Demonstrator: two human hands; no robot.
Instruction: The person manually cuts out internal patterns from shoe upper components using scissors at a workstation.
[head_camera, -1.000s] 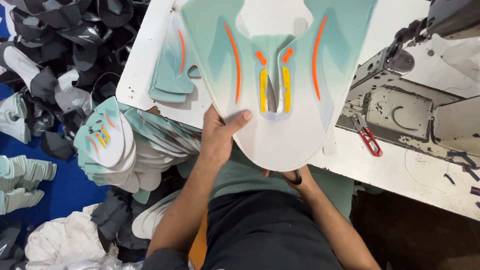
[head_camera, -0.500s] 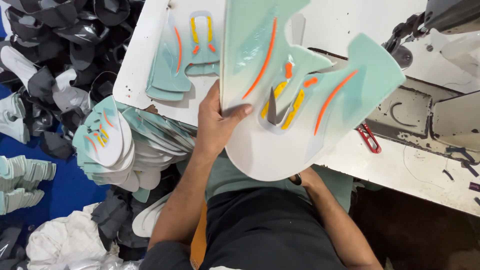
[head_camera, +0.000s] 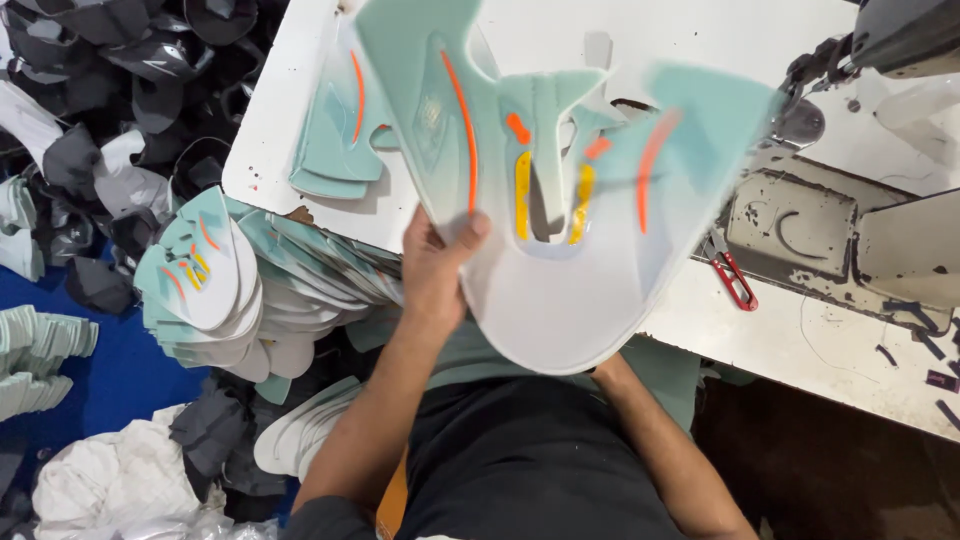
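Since a moment ago we have swung the mint shoe upper (head_camera: 560, 200) further round above the white table (head_camera: 290, 120), its wings now splaying up-right. Our left hand (head_camera: 435, 265) pinches its left edge; the right hand is hidden beneath it, grip unclear.

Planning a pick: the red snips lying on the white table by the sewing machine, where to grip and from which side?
Take the red snips by the red loop handle, coming from above on the near-table side. They lie flat with the handle pointing toward the person and bare table around it; the blade end sits up against the sewing machine base.
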